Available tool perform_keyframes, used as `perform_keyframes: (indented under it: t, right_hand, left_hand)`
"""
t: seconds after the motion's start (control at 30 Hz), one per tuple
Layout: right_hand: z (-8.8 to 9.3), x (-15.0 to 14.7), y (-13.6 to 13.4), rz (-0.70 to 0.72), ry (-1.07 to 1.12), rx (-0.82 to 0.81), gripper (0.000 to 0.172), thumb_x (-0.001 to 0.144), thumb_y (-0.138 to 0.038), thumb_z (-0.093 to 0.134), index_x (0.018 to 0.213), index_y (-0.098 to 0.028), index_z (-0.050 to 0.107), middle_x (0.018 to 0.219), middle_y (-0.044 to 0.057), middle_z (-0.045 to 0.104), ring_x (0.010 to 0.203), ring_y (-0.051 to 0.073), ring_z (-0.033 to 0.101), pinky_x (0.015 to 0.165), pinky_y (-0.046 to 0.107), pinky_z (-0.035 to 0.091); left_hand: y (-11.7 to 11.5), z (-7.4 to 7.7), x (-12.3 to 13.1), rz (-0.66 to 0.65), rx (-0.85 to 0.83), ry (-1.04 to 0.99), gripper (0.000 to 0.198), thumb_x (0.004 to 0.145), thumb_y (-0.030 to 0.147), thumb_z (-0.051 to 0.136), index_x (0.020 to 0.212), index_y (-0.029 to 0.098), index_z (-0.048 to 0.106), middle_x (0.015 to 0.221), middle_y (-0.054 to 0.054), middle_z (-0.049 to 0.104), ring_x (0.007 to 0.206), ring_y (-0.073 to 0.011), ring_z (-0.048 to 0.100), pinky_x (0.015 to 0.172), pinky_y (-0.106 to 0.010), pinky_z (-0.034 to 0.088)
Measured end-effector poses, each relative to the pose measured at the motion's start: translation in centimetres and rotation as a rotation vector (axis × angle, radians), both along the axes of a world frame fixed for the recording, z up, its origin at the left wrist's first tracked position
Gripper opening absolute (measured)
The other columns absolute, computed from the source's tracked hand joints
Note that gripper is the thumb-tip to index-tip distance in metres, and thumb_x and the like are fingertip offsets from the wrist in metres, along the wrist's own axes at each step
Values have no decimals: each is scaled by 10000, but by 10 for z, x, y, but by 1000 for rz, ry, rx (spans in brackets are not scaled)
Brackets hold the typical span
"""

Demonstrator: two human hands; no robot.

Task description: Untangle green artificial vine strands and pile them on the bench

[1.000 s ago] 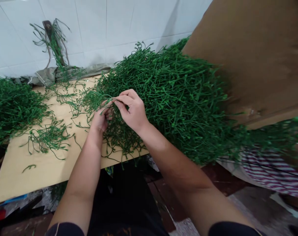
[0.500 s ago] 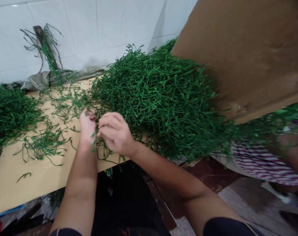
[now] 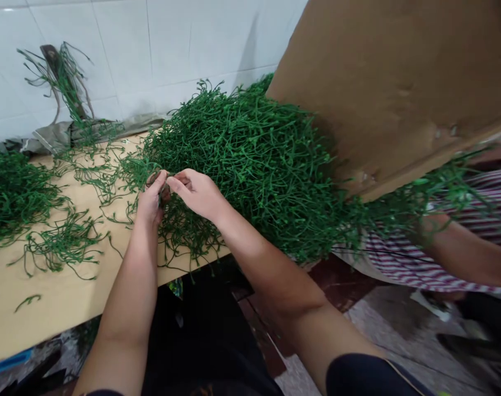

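Green plastic-looking stems form a large pile (image 3: 250,159) across the middle of the tan board (image 3: 69,302). At the pile's left edge my left hand (image 3: 151,199) is closed, fingers curled around something too small to make out. My right hand (image 3: 195,190) meets it from the right, thumb and fingers pinched together near the left fingertips; what it pinches is hidden. A small loose cluster of stems (image 3: 64,242) lies to the left of my left forearm, and one short stem (image 3: 27,301) is nearer the front edge.
Another green pile (image 3: 15,192) sits at the far left. Stems hang on an upright bar (image 3: 64,82) by the tiled wall (image 3: 126,49). A large cardboard sheet (image 3: 391,88) leans at the right, beside a person in a striped garment (image 3: 399,264).
My hands have come up slightly and closer together at the fingertips. The view has shifted, and more of the other person's arm shows at the right.
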State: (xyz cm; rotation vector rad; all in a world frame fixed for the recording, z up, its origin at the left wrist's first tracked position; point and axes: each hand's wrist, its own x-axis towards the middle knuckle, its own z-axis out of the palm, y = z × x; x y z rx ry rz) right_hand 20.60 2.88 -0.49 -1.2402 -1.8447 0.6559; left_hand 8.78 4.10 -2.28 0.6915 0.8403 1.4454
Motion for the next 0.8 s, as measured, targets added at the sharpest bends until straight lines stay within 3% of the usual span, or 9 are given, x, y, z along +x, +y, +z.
perform_keyframes:
  t: [0.1, 0.2, 0.3, 0.43, 0.5, 0.57, 0.63, 0.7, 0.8]
  right_hand:
    - [-3, -6, 2, 14, 72, -7, 270, 784, -423, 525, 728, -161, 496, 638, -10, 514, 571, 92, 448, 562, 240, 364]
    - [-4, -9, 7, 87, 137, -1, 214, 781, -316, 511, 643, -179, 422, 574, -49, 389, 528, 73, 346, 520, 231, 301]
    - [-7, -11, 10, 176, 187, -55, 192, 790, -240, 468, 620, -181, 399, 581, -47, 368, 550, 76, 340, 546, 231, 307]
    - [-9, -14, 5, 227, 239, -150, 199, 807, -217, 424, 614, -180, 393, 598, -39, 373, 575, 81, 352, 585, 235, 333]
    - [-5, -14, -9, 335, 235, -209, 204, 814, -215, 408, 614, -181, 386, 582, -46, 351, 554, 75, 339, 566, 230, 331]
    - [2, -11, -27, 542, 127, -212, 207, 816, -229, 422, 616, -178, 399, 565, -52, 342, 536, 71, 326, 539, 222, 319]
    - [11, -4, -41, 668, -33, -139, 179, 808, -225, 450, 638, -170, 437, 581, -41, 395, 554, 74, 357, 544, 222, 329]
    - [17, 8, -44, 519, -143, -58, 142, 800, -202, 457, 664, -167, 469, 610, -23, 446, 569, 84, 396, 558, 235, 349]
    - [15, 26, -27, 37, -229, 88, 47, 746, -148, 507, 778, -154, 542, 742, 32, 509, 626, 119, 465, 626, 296, 408]
  left_hand:
    - [-1, -4, -1, 2, 80, 10, 190, 663, 289, 705, 688, 143, 587, 483, 70, 444, 375, -13, 349, 360, -148, 250]
    - [-2, -2, 0, -19, 50, -1, 162, 704, 280, 674, 673, 139, 600, 453, 75, 403, 355, -9, 322, 358, -147, 247]
    - [-2, 1, 6, 34, 0, -33, 207, 748, 261, 639, 604, 136, 558, 418, 85, 325, 338, -3, 277, 352, -143, 227]
    - [5, 0, 11, 119, -69, -73, 238, 799, 205, 573, 583, 129, 509, 408, 85, 338, 326, 2, 254, 334, -141, 174]
    - [9, -1, 2, 198, -179, -114, 273, 847, 181, 490, 579, 138, 466, 381, 93, 293, 308, -2, 224, 328, -138, 157]
    - [13, -2, -15, 311, -264, -177, 311, 878, 184, 428, 569, 157, 398, 361, 101, 231, 293, -9, 199, 327, -132, 155]
    - [15, -2, -31, 368, -222, -222, 314, 869, 222, 462, 575, 169, 366, 367, 104, 215, 295, -11, 203, 329, -129, 170]
    - [13, -1, -37, 303, -136, -203, 294, 831, 268, 540, 591, 172, 400, 383, 105, 227, 305, -10, 213, 329, -132, 178]
    - [9, -1, -25, 161, -96, -91, 262, 789, 303, 603, 607, 163, 477, 387, 109, 216, 311, -7, 198, 327, -138, 165]
